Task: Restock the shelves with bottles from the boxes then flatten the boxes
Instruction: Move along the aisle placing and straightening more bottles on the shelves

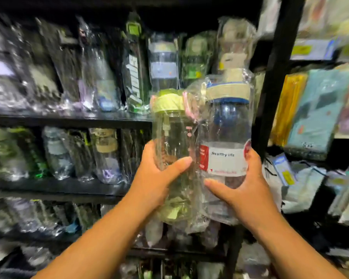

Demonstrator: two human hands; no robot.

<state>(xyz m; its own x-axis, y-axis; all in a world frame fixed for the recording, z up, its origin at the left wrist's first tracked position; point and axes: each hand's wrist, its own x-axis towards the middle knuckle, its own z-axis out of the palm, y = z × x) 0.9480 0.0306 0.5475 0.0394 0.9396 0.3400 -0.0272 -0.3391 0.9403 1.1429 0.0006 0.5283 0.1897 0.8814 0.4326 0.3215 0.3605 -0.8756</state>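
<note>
Black metal shelving [69, 120], several tiers showing at left, carries rows of upright film-wrapped bottles [101, 81], clear plastic under crinkled glossy film; the finer detail is blurred. Left hand [159, 178]: fingers curled behind and thumb laid across the front of the green-lidded bottle [170, 135], gripping its lower body. This is a clear cylinder with a ribbed pale-green screw lid, a pink strap at the lid's right side and a loose transparent wrap. Touching it on the right, upright and taller, is the blue-collared bottle [227, 125], a clear cylinder with a beige cap over a dark-blue collar, a smooth white-and-red label reading "Healthy life" and a wrinkled clear sleeve. Right hand [248, 190]: thumb on the front below the label, fingers wrapped round the right side, holding it firmly. Both bottles are held in the air before the shelving, resting on no tier. Black upright post [278, 77], matte and straight. Beyond it are flat packets [314, 109] in gold foil and teal, stacked on edge.
</note>
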